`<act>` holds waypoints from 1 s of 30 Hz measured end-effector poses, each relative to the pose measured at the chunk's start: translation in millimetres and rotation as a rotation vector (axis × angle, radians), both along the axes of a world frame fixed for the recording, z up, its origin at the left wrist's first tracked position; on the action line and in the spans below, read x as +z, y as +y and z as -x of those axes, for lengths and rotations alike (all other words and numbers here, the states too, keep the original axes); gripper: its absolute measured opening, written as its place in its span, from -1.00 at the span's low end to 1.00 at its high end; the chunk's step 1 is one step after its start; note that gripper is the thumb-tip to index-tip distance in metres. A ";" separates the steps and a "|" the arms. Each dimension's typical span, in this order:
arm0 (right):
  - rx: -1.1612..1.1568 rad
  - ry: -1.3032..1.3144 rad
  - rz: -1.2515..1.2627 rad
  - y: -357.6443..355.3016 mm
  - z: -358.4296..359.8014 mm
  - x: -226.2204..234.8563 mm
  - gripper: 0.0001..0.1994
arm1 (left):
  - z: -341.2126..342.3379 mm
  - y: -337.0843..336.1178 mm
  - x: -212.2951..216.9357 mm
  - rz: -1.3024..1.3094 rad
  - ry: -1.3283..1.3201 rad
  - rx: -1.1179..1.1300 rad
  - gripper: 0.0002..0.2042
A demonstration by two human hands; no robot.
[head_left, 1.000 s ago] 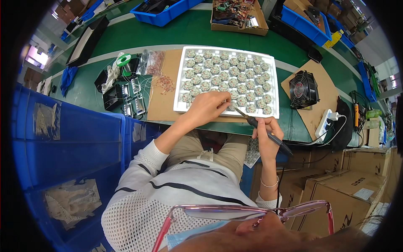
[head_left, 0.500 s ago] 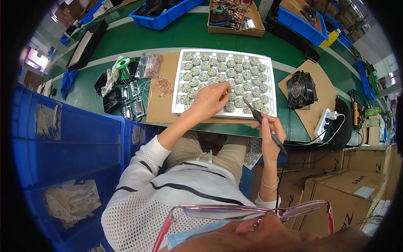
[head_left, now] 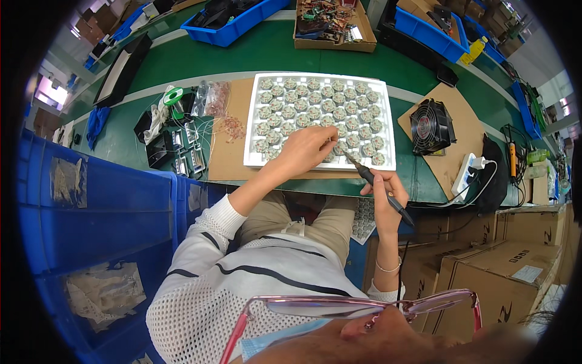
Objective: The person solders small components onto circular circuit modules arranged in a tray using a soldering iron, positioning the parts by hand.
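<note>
A white tray (head_left: pixel 257 126) filled with several small round circuit boards lies on a cardboard sheet on the green bench. My left hand (head_left: pixel 310 144) rests on the tray's near edge, fingers curled down onto one of the boards. My right hand (head_left: pixel 383 193) grips a black soldering iron (head_left: pixel 377 185) like a pen. Its tip points up and left, touching the tray right beside my left fingertips.
A small black fan (head_left: pixel 431 126) sits on cardboard right of the tray, by a white power strip (head_left: pixel 468 171). Left are solder spool (head_left: pixel 174 96), bagged parts and black components. Blue bins (head_left: pixel 237 24) and a cardboard box (head_left: pixel 332 24) stand behind. Cartons are stacked low right.
The view has shifted slightly, so the tray sits a little higher. My left hand stays on the tray's near edge; the iron's tip has edged closer to my left fingers.
</note>
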State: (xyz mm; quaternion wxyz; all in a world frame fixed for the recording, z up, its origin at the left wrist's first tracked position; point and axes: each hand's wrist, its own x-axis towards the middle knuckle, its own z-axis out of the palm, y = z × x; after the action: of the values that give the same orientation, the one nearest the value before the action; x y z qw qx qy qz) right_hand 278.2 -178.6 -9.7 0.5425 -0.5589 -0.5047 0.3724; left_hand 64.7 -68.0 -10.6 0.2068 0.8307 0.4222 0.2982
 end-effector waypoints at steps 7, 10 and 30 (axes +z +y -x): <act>-0.008 -0.061 0.021 -0.5 -0.7 -0.5 -0.87 | -2.5 -0.4 -1.6 0.001 0.042 -0.026 -0.88; 0.003 -0.090 0.003 -0.3 -1.9 -1.0 -0.87 | -3.8 -0.7 -3.7 -0.022 0.041 -0.035 -0.88; -0.006 -0.023 -0.034 12.4 4.3 -4.4 -0.86 | -4.4 8.6 -1.7 0.007 0.061 0.085 -0.90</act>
State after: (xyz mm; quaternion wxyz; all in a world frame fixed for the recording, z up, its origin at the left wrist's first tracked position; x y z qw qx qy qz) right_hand 273.9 -166.2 -14.1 0.5472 -0.5553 -0.5155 0.3557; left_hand 69.1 -59.4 -12.3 0.1838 0.8199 0.4644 0.2799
